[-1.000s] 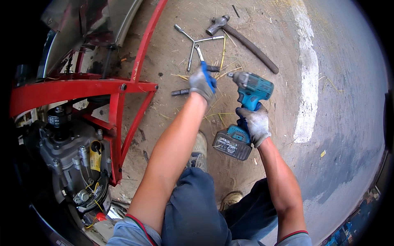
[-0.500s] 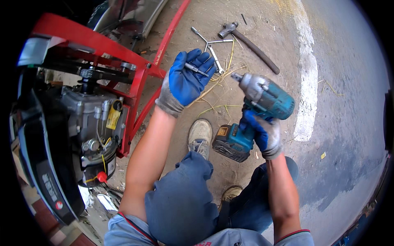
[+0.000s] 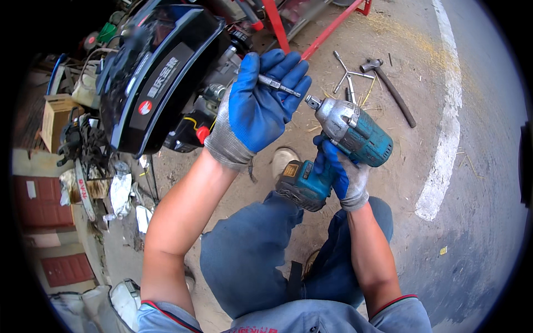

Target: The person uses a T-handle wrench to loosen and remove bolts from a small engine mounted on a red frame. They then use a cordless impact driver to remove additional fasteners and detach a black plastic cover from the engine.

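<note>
My left hand (image 3: 256, 110), in a blue and grey glove, is turned palm up with loosely curled fingers, holding a slim metal bit (image 3: 277, 85). Its tip points toward the square drive at the nose of the teal and silver cordless impact wrench (image 3: 358, 136), a small visible gap away. My right hand (image 3: 343, 172) grips that wrench by its handle, the battery pack hanging below toward my knee. Beyond them on the ground lie a ball-peen hammer (image 3: 395, 95), a three-way socket wrench (image 3: 346, 73) and a wrench (image 3: 351, 94), partly hidden behind the impact wrench.
A black engine machine (image 3: 151, 80) and a red steel frame (image 3: 330, 30) stand at upper left. A wooden crate (image 3: 55, 122), a chainsaw and white scraps lie along the left. A painted white stripe (image 3: 439, 177) runs down the concrete at right. My legs are below.
My left hand has turned palm up, showing the bit, and risen. The impact wrench has swung nearer to it. The view has shifted left, so the engine and clutter show more.
</note>
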The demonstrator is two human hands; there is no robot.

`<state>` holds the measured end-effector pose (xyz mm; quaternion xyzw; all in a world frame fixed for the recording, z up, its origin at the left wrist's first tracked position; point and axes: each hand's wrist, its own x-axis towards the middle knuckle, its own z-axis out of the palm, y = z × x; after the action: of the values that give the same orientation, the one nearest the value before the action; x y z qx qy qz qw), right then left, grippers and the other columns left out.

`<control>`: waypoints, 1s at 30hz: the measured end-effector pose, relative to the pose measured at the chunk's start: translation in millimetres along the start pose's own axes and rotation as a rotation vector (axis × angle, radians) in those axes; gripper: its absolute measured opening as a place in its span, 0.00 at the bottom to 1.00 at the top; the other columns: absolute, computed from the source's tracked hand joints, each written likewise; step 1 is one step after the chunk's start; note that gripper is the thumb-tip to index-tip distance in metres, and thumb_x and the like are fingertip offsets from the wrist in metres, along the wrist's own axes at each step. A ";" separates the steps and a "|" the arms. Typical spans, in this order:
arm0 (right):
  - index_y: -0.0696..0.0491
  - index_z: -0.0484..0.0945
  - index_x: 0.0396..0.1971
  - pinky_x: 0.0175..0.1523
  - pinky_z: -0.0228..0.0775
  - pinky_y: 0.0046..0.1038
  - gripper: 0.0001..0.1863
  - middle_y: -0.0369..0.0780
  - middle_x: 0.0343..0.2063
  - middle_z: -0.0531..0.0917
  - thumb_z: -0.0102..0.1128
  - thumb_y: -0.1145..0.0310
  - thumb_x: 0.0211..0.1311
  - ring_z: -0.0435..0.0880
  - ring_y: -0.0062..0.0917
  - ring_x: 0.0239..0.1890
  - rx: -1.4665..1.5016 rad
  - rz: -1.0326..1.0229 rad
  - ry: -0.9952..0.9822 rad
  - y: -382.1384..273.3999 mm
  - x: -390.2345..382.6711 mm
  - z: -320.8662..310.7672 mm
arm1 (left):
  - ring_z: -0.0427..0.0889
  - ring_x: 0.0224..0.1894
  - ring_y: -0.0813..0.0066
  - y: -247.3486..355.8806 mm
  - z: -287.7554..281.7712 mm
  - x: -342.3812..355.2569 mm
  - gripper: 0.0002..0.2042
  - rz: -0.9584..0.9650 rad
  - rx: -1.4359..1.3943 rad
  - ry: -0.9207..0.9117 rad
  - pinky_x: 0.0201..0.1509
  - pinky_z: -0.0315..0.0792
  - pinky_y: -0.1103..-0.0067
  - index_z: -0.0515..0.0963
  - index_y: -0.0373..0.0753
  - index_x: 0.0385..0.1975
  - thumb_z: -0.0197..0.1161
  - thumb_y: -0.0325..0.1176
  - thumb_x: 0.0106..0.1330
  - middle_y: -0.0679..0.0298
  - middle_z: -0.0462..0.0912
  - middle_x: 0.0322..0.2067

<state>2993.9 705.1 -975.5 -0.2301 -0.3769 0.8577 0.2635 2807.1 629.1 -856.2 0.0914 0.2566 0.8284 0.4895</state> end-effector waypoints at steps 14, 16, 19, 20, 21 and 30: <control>0.54 0.75 0.50 0.32 0.77 0.31 0.16 0.42 0.38 0.82 0.61 0.62 0.69 0.80 0.24 0.29 0.370 0.469 -0.269 47.5 -7.0 34.8 | 0.79 0.58 0.62 -4.9 -8.1 -48.2 0.24 -0.064 0.627 0.445 0.62 0.76 0.67 0.70 0.36 0.58 0.52 0.51 0.75 0.52 0.78 0.55; 0.53 0.77 0.46 0.32 0.76 0.30 0.17 0.39 0.32 0.82 0.61 0.55 0.69 0.80 0.25 0.27 0.409 0.558 -0.268 61.5 -4.1 50.8 | 0.80 0.56 0.63 2.8 -13.9 -58.1 0.23 -0.078 0.735 0.531 0.60 0.77 0.68 0.70 0.36 0.58 0.51 0.49 0.76 0.53 0.79 0.53; 0.53 0.78 0.41 0.31 0.75 0.29 0.19 0.37 0.26 0.79 0.62 0.51 0.68 0.79 0.24 0.26 0.457 0.766 -0.324 76.3 6.9 72.7 | 0.83 0.50 0.64 13.3 -21.2 -75.7 0.20 0.008 0.907 0.643 0.57 0.79 0.70 0.70 0.33 0.58 0.51 0.43 0.77 0.54 0.80 0.49; 0.53 0.79 0.37 0.31 0.74 0.27 0.23 0.35 0.23 0.77 0.63 0.45 0.64 0.77 0.23 0.25 0.440 0.729 -0.358 79.6 7.5 78.2 | 0.84 0.49 0.64 20.7 -22.5 -80.9 0.20 0.025 0.997 0.642 0.56 0.80 0.70 0.70 0.32 0.58 0.51 0.42 0.77 0.53 0.80 0.49; 0.53 0.78 0.36 0.31 0.73 0.27 0.24 0.35 0.23 0.77 0.63 0.44 0.64 0.77 0.23 0.24 0.419 0.746 -0.360 82.3 8.8 83.8 | 0.84 0.47 0.64 25.2 -23.6 -85.0 0.20 0.039 1.086 0.642 0.56 0.80 0.69 0.70 0.32 0.58 0.52 0.41 0.77 0.53 0.80 0.49; 0.51 0.77 0.38 0.28 0.74 0.29 0.23 0.36 0.23 0.78 0.64 0.44 0.63 0.77 0.25 0.22 0.433 0.855 -0.286 99.0 -3.1 108.1 | 0.84 0.45 0.67 41.5 -17.0 -105.1 0.19 -0.068 1.207 0.697 0.49 0.81 0.75 0.71 0.32 0.55 0.58 0.39 0.73 0.57 0.79 0.47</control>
<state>2904.5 589.3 -985.0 -0.1843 -0.0945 0.9704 -0.1241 2821.5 517.1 -838.9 0.0680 0.8169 0.5061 0.2681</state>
